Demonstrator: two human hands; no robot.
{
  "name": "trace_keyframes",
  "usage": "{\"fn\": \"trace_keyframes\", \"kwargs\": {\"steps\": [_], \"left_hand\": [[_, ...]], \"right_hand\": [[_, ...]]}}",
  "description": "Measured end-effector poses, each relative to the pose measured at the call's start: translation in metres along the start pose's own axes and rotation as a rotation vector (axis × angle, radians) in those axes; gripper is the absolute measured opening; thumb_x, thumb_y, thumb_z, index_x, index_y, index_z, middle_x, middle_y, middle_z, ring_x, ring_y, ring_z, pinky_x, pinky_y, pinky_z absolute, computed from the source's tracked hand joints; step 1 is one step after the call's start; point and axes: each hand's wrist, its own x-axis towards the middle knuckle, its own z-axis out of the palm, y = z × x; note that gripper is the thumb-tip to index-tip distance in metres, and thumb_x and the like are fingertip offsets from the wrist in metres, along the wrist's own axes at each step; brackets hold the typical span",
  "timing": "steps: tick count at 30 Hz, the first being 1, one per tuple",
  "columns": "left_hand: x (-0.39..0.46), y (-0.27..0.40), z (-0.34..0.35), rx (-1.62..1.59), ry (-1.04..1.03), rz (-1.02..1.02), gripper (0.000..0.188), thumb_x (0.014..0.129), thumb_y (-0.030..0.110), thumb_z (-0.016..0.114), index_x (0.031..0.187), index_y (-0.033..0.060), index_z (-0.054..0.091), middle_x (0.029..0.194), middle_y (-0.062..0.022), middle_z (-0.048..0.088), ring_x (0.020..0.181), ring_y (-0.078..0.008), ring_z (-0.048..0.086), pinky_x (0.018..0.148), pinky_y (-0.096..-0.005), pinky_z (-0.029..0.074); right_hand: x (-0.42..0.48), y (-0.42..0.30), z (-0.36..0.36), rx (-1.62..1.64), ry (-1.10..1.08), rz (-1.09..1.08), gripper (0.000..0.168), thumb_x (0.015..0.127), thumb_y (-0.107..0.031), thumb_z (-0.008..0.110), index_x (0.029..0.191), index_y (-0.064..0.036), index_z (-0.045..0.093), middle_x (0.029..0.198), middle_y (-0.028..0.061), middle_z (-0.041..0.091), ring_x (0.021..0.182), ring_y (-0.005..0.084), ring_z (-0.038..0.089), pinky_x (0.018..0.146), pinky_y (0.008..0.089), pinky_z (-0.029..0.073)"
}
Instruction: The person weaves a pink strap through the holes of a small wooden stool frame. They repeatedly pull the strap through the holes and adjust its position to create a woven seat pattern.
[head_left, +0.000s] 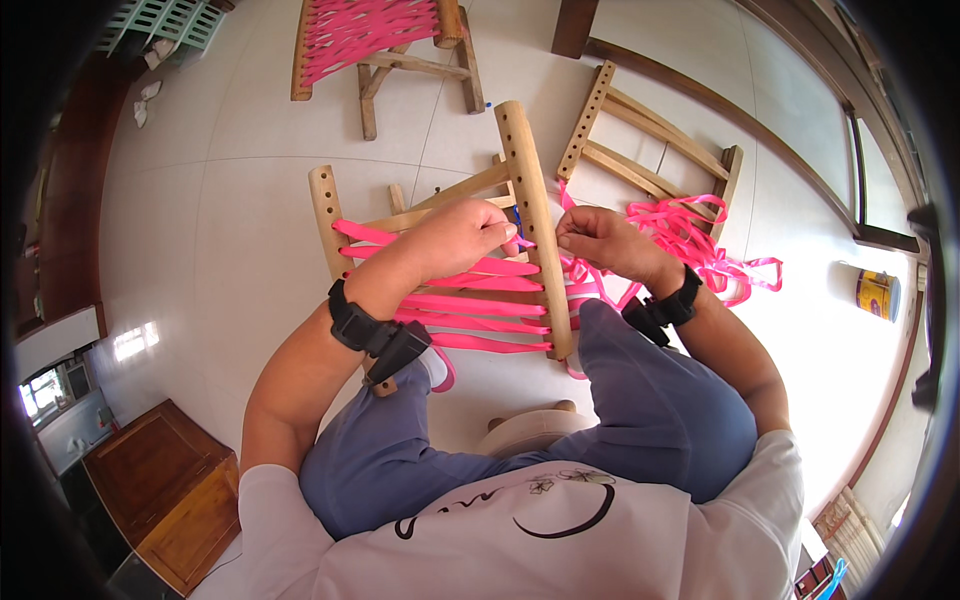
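A wooden frame (325, 206) with drilled side rails stands before me, and pink ribbon (480, 301) is strung across it in several bands. On the inner side of the right rail (534, 202), my left hand (469, 232) pinches a short piece of ribbon at a hole. My right hand (611, 240) is at the outer side of the same rail, thumb and forefinger pressed together. Ribbon shows just below these fingers, though the grip itself is partly hidden. Holes above my hands have no ribbon in them.
A loose heap of pink ribbon (697, 247) lies to the right, partly over another unstrung wooden frame (645, 142). Further off stands a frame with woven pink ribbon (367, 34). A yellow tin (877, 295) is at the right, a wooden cabinet (161, 480) at the lower left.
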Motion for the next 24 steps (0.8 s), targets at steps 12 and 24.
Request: {"fn": "trace_keyframes", "kwargs": {"steps": [12,24], "left_hand": [[-0.001,-0.002,0.012,0.046,0.121,0.091,0.03,0.101,0.023,0.057,0.092,-0.0004,0.074,0.065,-0.002,0.056,0.062,-0.0098,0.048,0.061,-0.0302,0.042],[-0.027,0.02,-0.02,-0.211,0.043,0.06,0.032,0.101,0.024,0.058,0.087,-0.0011,0.073,0.073,0.0027,0.058,0.069,-0.006,0.044,0.065,-0.0249,0.038]], "right_hand": [[0.002,0.015,-0.014,-0.182,0.215,-0.1,0.016,0.098,-0.014,0.061,0.107,-0.004,0.069,0.097,-0.0005,0.066,0.071,0.0075,0.054,0.066,0.0268,0.047],[-0.005,-0.063,0.02,-0.033,-0.024,-0.194,0.023,0.097,-0.011,0.067,0.117,-0.001,0.067,0.099,0.0006,0.069,0.081,0.006,0.059,0.072,0.024,0.049]]}}
